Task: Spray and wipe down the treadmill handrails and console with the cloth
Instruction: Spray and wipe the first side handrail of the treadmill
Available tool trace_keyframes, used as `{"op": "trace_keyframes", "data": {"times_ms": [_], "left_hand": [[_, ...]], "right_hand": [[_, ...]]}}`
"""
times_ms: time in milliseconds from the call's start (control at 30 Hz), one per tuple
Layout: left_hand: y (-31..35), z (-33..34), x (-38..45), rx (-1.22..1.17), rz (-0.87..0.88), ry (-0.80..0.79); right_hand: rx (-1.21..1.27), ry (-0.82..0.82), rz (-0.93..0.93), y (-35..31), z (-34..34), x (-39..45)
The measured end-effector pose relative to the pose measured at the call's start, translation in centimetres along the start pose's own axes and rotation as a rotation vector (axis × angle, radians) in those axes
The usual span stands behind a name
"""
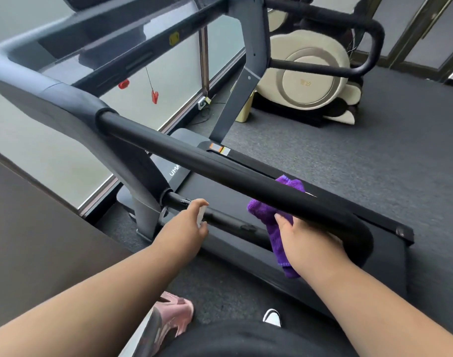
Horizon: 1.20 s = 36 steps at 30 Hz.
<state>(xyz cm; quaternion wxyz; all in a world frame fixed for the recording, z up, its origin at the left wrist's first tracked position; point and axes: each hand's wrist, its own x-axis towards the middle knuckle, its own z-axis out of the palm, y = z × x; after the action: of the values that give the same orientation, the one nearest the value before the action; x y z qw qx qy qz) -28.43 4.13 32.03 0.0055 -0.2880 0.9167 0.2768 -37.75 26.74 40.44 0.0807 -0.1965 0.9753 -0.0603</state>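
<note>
Right hand (306, 240) grips purple cloth (266, 212) under handrail (220, 171); left hand (186, 225) holds spray bottle (201, 215)

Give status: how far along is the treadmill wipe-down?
Nothing visibly finished. In hand: left hand grips a small white spray bottle aimed at the lower bar; right hand holds the purple cloth under the near handrail. Left: far handrail, console.
</note>
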Motion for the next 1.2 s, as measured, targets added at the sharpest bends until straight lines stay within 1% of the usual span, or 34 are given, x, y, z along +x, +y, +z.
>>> {"op": "trace_keyframes", "data": {"times_ms": [33, 67, 133, 267, 300, 400, 500, 533, 600, 700, 900, 1033, 1200], "left_hand": [[0.0, 0.0, 0.1, 0.001, -0.002, -0.005], [0.1, 0.1, 0.1, 0.000, -0.003, -0.007], [0.2, 0.2, -0.1, -0.011, -0.003, -0.004], [-0.1, 0.1, -1.4, -0.072, 0.002, 0.014], [-0.3, 0.1, -1.9, -0.090, 0.000, 0.014], [-0.8, 0.2, -3.2, -0.148, -0.030, 0.016], [-1.1, 0.6, -4.3, -0.202, -0.031, 0.008], [-1.2, 0.7, -4.6, -0.212, -0.029, 0.003], [-1.5, 0.9, -5.1, -0.227, -0.030, -0.004], [-2.0, 0.9, -5.7, -0.221, -0.047, 0.000], [-2.9, 0.8, -6.7, -0.236, -0.050, -0.016], [-3.6, 0.3, -7.2, -0.249, -0.062, 0.006], [-4.8, -0.6, -8.3, -0.260, -0.096, 0.038]], "right_hand": [[0.085, 0.007, 0.030, -0.2, -0.2, 0.1], [0.152, -0.033, 0.054, -0.2, -0.1, 0.1], [0.205, -0.080, 0.040, -0.5, -0.6, -0.2], [0.138, -0.110, -0.043, -0.2, -0.9, -1.1], [0.121, -0.096, -0.051, -0.4, -1.1, -1.3], [0.040, 0.018, -0.103, -0.9, -0.4, -1.1], [-0.008, 0.045, -0.208, -1.3, 0.6, -0.1], [0.005, 0.036, -0.253, -1.4, 1.1, 0.2], [-0.005, -0.037, -0.320, -1.5, 2.2, 0.9], [-0.067, -0.089, -0.319, -1.1, 3.4, 1.5], [-0.084, -0.165, -0.324, -0.5, 4.4, 2.0], [-0.150, -0.140, -0.345, -2.8, 5.0, 2.9], [-0.181, -0.135, -0.399, -7.8, 6.5, 5.1]]}}
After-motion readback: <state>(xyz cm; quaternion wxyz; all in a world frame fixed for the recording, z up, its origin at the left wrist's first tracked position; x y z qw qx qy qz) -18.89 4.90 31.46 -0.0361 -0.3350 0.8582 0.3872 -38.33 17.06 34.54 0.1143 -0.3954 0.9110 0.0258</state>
